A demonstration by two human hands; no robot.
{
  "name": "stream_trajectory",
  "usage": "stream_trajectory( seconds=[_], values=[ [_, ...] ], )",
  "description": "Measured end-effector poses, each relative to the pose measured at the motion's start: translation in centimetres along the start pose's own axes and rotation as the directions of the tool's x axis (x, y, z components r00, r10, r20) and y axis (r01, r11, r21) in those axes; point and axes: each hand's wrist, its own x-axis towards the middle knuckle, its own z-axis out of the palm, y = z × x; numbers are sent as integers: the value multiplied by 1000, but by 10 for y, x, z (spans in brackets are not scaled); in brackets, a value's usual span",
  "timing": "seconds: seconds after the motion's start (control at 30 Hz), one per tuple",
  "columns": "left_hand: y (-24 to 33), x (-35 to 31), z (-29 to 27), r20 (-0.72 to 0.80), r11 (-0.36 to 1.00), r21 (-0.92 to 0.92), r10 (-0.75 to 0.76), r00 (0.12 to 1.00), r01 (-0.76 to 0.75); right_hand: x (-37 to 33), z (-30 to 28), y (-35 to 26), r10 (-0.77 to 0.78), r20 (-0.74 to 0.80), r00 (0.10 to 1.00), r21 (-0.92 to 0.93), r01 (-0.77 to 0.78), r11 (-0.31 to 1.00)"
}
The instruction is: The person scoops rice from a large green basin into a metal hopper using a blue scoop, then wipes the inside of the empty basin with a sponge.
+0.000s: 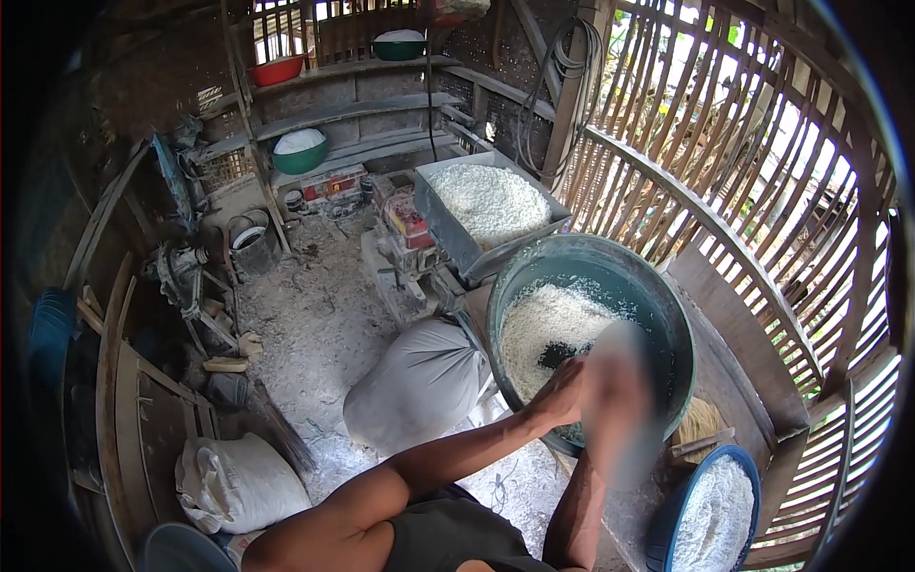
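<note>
A large green basin stands to the right of centre, partly filled with whitish grain heaped toward its left side. Over this basin, my left hand reaches in near the grain, beside a dark bare patch of the bottom. My right hand is close against it on the right, under a smeared patch. That blur hides the fingers of both hands, so I cannot make out what they hold. Just beyond the basin, a square metal hopper is full of similar whitish grain, on top of a red machine.
A grey cloth sack bulges below the machine. Near my right arm stands a blue tub of white powder, with a straw brush behind it. Slatted walls bound the right side. A white sack sits lower left.
</note>
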Motion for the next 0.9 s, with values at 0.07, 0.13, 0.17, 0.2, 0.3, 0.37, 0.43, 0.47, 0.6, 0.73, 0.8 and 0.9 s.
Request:
stream_trajectory(
  seconds=[0.07, 0.13, 0.17, 0.2, 0.3, 0.37, 0.43, 0.47, 0.6, 0.73, 0.8, 0.9],
  values=[
    [-1, 0, 0, 5, 1000, 13, 0, 1000, 0, 0, 0, 0, 2, 2, 1000, 7, -2, 1000],
    [-1, 0, 0, 5, 1000, 14, -2, 1000, 2, 0, 0, 0, 5, 0, 1000, -4, -5, 1000],
    [0, 0, 0, 4, 1000, 11, -5, 1000, 5, 0, 0, -1, 7, 0, 1000, -7, -7, 1000],
    [1, 0, 0, 3, 1000, 7, -8, 1000, 8, 0, 0, -1, 4, -2, 1000, -12, -4, 1000],
    [2, 0, -1, 2, 1000, -6, -17, 1000, 17, -1, 0, -2, 1, -4, 1000, -18, -1, 1000],
    [2, 0, -1, -1, 1000, -5, -16, 1000, 16, -1, 0, -2, 6, -4, 1000, -12, -6, 1000],
    [2, 0, -1, -4, 1000, -4, -15, 1000, 15, -1, 0, -3, 13, -5, 1000, -4, -13, 1000],
    [2, 0, -1, -6, 1000, -3, -13, 1000, 13, -1, 1, -4, 14, -6, 1000, 0, -14, 1000],
    [1, 0, 0, 5, 1000, 8, -26, 1000, 26, -1, 1, -1, 2, -4, 1000, 0, -2, 1000],
    [-1, -1, 0, 12, 1000, 22, -22, 1000, 22, 0, 0, 1, 7, -2, 1000, -9, -8, 1000],
    [0, 0, -1, 19, 999, 20, -29, 999, 29, 0, 0, 0, 8, -3, 1000, -8, -8, 1000],
    [0, 0, 0, 10, 1000, 7, -30, 1000, 30, -1, 1, 0, 7, -4, 1000, 5, -7, 1000]
  ],
)
